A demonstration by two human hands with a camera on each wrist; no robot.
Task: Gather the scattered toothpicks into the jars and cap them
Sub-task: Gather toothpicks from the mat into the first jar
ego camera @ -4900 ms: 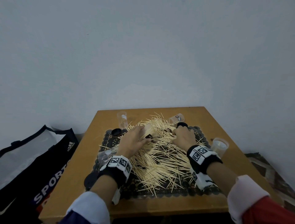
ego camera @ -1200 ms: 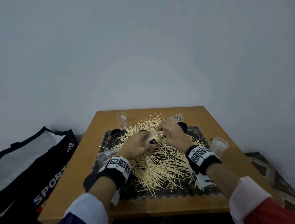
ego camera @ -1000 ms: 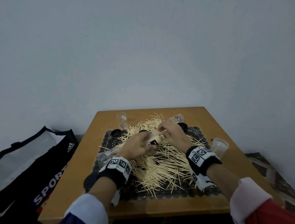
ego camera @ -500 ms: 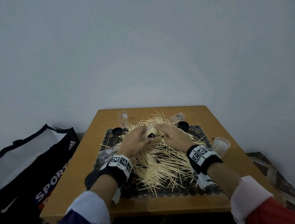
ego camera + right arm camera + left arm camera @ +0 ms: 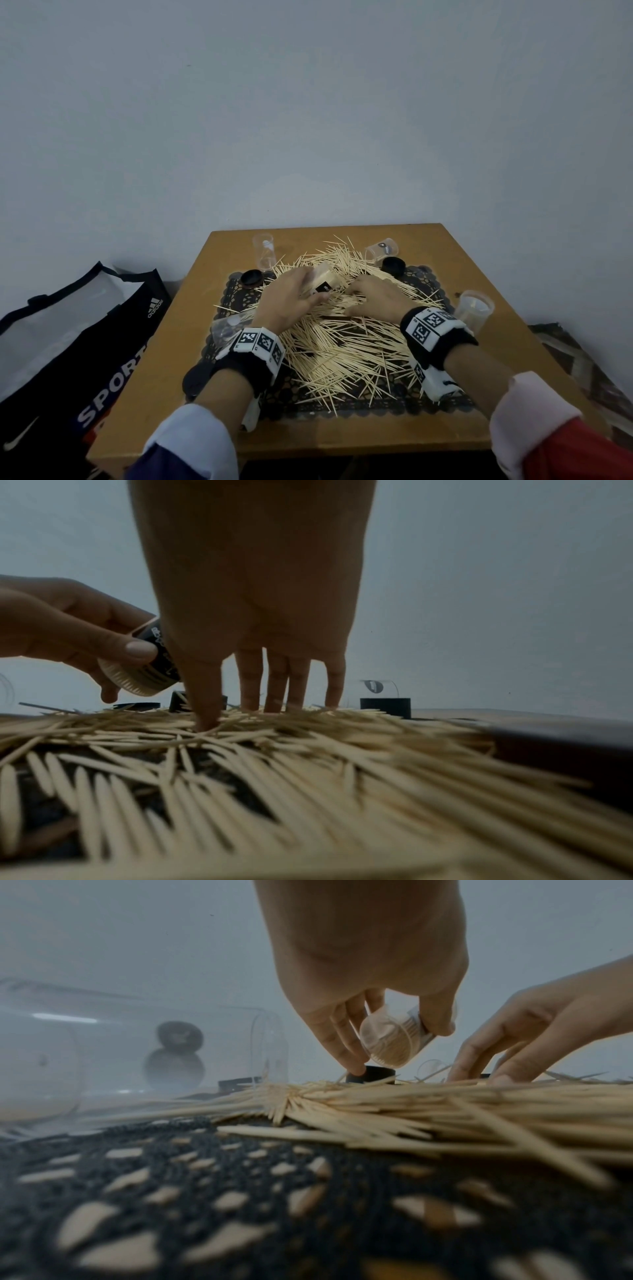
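Wooden toothpicks (image 5: pixel 342 342) lay in a thick tangle across the black lace mat (image 5: pixel 342 406) in the middle of the table (image 5: pixel 164 370), most of them not yet gathered. The left hand (image 5: pixel 287 305) gripped a small clear jar (image 5: pixel 323 279), thumb and fingers curled round it; the jar was tilted above the pile toward the table's far edge and already held a packed bundle of sticks. The right hand (image 5: pixel 373 299) was just beside it, its fingers (image 5: pixel 274 680) straight and pointing down, tips pressed into the pile; whether any sticks were yet caught between thumb and fingers could not be told.

The step in hand looked like picking up another bunch to feed into the held jar. To do it well, the fingers should rake a few sticks so they lie parallel before closing on them, since crossed sticks would jam at the mouth. The jar should be tipped with its mouth toward the right hand, yet not so far that the load slides out.

Other clear jars waited: one upright near the far left corner (image 5: pixel 264 255), one on its side near the far edge (image 5: pixel 382 251), one upright at the right edge (image 5: pixel 474 311), one lying at the mat's left side (image 5: pixel 226 330). Black caps (image 5: pixel 251 278) sat on the mat's far side. A sports bag (image 5: pixel 78 359) lay beside the table's left edge.
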